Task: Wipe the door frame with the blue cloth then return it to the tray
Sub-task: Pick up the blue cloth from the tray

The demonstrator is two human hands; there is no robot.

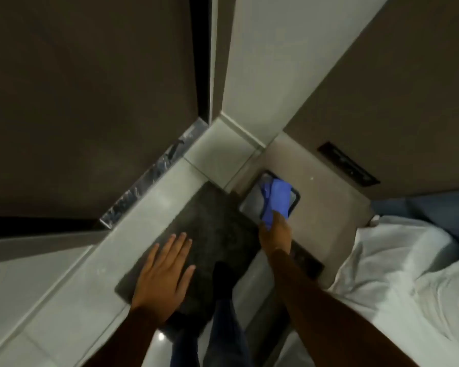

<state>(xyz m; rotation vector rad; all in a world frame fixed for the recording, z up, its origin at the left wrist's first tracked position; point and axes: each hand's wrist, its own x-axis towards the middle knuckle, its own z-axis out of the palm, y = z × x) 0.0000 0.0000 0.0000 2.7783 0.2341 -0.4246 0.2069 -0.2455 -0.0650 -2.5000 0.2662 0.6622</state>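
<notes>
A person's right hand (274, 229) reached down to the tray (252, 201) on the floor, its fingers pinched on the near end of the blue cloth (276, 198), which was draped across the tray's far side and over its dark rim. Whether the cloth was being lifted out or laid back could not be told from this view; either way, the step in hand was at the tray, not at the door frame (224, 75), which rose well above and left of the tray. If a pickup, the next move would call for raising the cloth clear of the rim and carrying it to the frame; if a return, for letting go so it settled inside. The left hand (164, 271) hovered empty, fingers spread flat, over the dark mat (212, 223) just left of the tray. White bedding (408, 274) lay to the tray's right. A dark wall plate (347, 164) sat beyond the tray; no brand, label or writing was legible anywhere.
</notes>
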